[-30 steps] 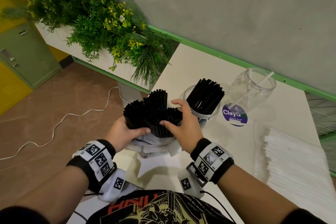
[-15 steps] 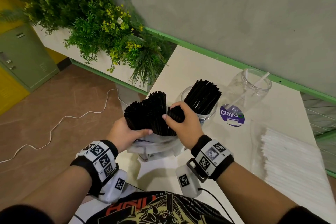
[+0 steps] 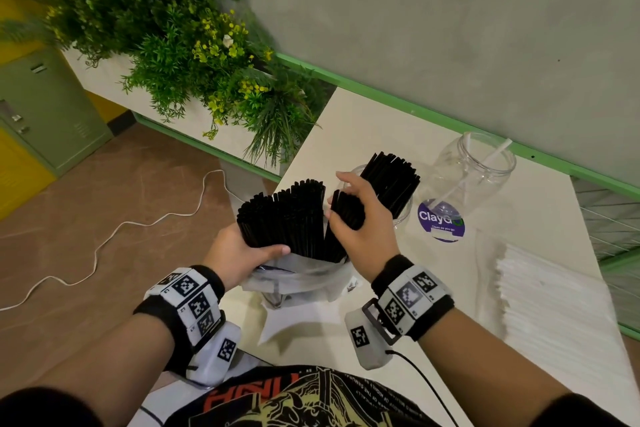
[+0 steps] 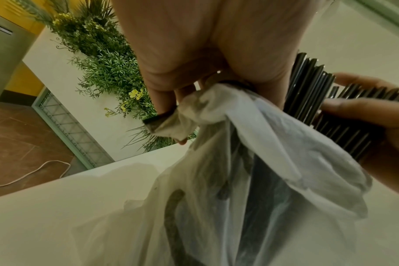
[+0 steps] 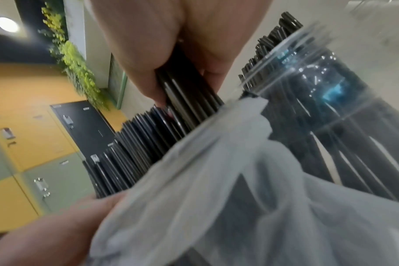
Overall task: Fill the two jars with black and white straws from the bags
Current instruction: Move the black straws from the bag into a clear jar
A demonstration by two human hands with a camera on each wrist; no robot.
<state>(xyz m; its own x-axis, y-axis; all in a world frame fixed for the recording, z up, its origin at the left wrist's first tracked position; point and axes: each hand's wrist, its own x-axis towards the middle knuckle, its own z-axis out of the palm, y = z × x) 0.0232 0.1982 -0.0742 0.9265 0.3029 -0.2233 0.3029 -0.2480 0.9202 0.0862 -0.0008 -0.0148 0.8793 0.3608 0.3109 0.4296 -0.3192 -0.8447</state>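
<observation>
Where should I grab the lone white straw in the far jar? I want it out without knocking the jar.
Pinch the white straw at its upper end, which pokes past the rim of the far jar, coming from above. It leans toward the wall, so draw it out along that slant rather than straight up.

Landmark: bag [image 3: 298, 282], standing on table [image 3: 363, 121] at near edge. Straws [image 3: 287, 215] stick up out of bag. Jar [image 3: 403, 210] just behind bag, straws in it. Second jar [image 3: 474, 166] right of first. Straw stack [image 3: 554, 305] lies right of bag. Planter [image 3: 194, 55] behind-left, off table.
</observation>
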